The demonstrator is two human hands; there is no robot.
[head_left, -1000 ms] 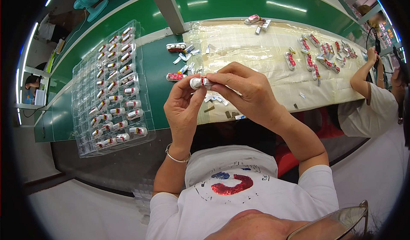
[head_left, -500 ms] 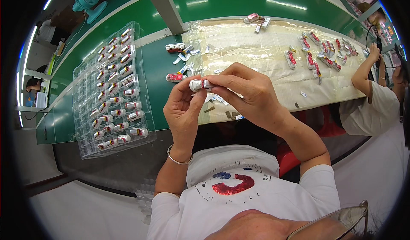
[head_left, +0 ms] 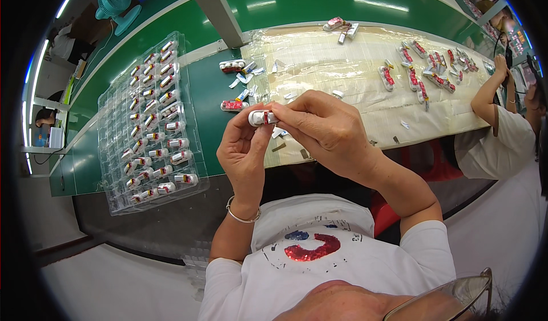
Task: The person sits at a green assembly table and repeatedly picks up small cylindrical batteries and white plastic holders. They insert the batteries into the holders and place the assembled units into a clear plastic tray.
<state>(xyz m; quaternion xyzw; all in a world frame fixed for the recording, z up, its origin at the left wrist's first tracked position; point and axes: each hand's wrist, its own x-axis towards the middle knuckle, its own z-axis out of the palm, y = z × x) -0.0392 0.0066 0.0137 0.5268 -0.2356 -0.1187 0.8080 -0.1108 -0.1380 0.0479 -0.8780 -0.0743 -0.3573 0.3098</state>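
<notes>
Left hand (head_left: 242,152), right hand (head_left: 331,126), white piece (head_left: 258,118) pinched between, clear tray (head_left: 112,144)

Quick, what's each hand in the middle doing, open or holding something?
Left hand: closed, holding a small white-and-red piece.
Right hand: closed, gripping the same piece at its right end.

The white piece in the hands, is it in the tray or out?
Out. The left hand and right hand hold the white piece in their fingers, right of the tray.
</notes>
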